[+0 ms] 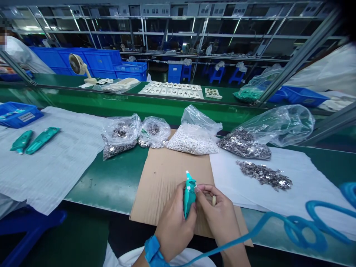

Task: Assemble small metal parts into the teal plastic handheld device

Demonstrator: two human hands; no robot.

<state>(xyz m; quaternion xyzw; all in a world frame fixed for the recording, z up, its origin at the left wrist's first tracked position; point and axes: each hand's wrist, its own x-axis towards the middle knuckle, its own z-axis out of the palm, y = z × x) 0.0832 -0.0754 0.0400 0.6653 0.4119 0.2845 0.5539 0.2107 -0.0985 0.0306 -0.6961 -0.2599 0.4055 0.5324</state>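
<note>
My left hand (174, 230) wraps a teal plastic casing (189, 196) with a white tip, above a flat cardboard sheet (167, 189). A blue wrist strap (152, 249) circles that wrist. My right hand (215, 209) pinches the casing's upper part with its fingertips. A small cream-coloured piece (213, 200) shows beside those fingers. Beyond the cardboard lie plastic bags of small silver metal parts (193, 139). A loose heap of metal parts (264, 175) rests on a white sheet (289, 185). Two more teal casings (41, 140) lie on a grey sheet (47, 159) at the left.
A green conveyor bench (111, 181) runs beneath everything. A coiled blue cord (306, 226) crosses the lower right. A blue crate (18, 115) stands at the left. Co-workers' white sleeves show at both sides. Beyond a rail, white pieces (171, 90) lie on another green belt.
</note>
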